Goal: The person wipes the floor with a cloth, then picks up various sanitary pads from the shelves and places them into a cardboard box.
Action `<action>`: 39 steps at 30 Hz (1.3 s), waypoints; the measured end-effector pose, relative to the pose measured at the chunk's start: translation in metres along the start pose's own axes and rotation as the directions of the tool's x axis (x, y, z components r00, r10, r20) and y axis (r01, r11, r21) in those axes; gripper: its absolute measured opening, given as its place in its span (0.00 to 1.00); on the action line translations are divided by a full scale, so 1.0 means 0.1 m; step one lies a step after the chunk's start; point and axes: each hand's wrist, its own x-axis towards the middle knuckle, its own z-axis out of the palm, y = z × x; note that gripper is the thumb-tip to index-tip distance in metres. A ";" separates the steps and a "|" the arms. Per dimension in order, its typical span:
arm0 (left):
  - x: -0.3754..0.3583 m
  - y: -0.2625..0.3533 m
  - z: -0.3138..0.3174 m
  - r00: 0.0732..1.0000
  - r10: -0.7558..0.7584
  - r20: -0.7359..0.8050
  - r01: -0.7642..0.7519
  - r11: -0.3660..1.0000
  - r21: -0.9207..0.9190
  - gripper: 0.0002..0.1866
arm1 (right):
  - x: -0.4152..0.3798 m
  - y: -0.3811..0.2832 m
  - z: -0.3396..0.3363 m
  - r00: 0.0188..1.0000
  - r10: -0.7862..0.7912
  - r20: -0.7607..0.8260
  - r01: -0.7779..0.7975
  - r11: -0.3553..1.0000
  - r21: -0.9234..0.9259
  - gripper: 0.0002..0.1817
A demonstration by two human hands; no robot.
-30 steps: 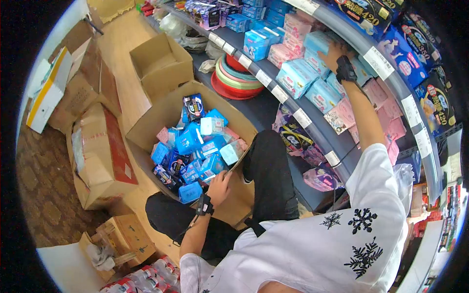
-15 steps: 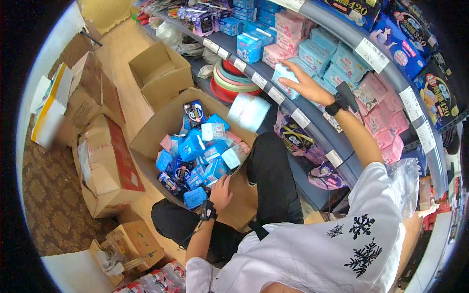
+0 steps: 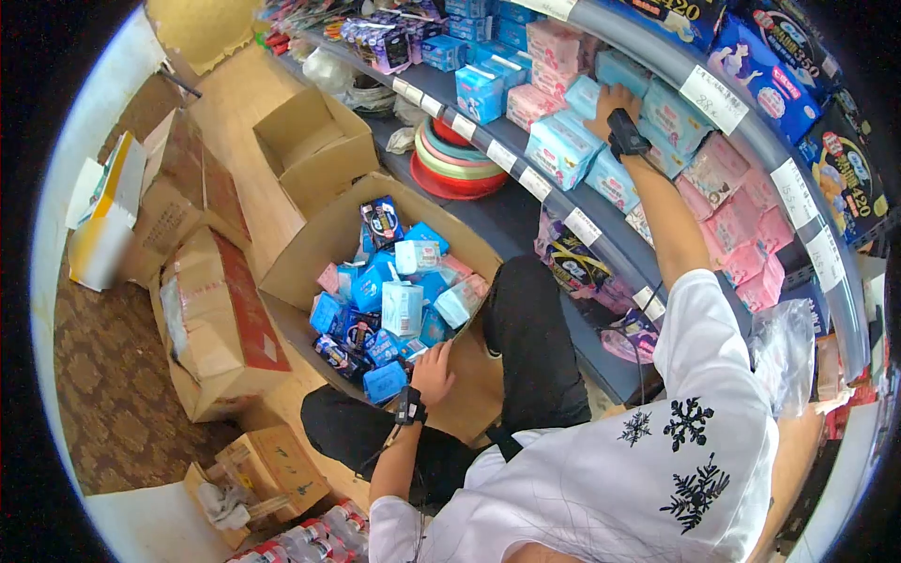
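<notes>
My right hand [image 3: 616, 108] reaches over the shelf, its fingers spread on top of light blue packs, near a larger light blue pack [image 3: 565, 150] at the shelf's front. Pink packs [image 3: 556, 47] stand beside them. My left hand [image 3: 434, 373] is at the near side of an open cardboard box [image 3: 296, 249], fingers apart, beside a blue pack [image 3: 385, 383]. Blue, white, pink and dark packs fill part of the box. A pale blue-white pack [image 3: 402, 310] lies on top of the pile. Neither hand visibly holds a pack.
Another open carton [image 3: 324, 155] stands beyond the box. Closed cartons [image 3: 225, 314] are on the left, with a small wooden-looking box [image 3: 272, 474] below. Stacked round basins [image 3: 455, 169] rest on the shelf. My bent knee [image 3: 535, 319] is beside the box.
The blurred pale pack that was in the air above the box now lies on the pile. My right hand has moved from the shelf's front pack to packs farther back.
</notes>
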 end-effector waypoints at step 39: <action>0.04 0.12 0.01 0.994 -0.053 -0.092 0.055 0.998 0.023 0.28 | -0.77 1.31 -0.03 0.971 0.022 -0.238 -0.012 0.999 0.045 0.14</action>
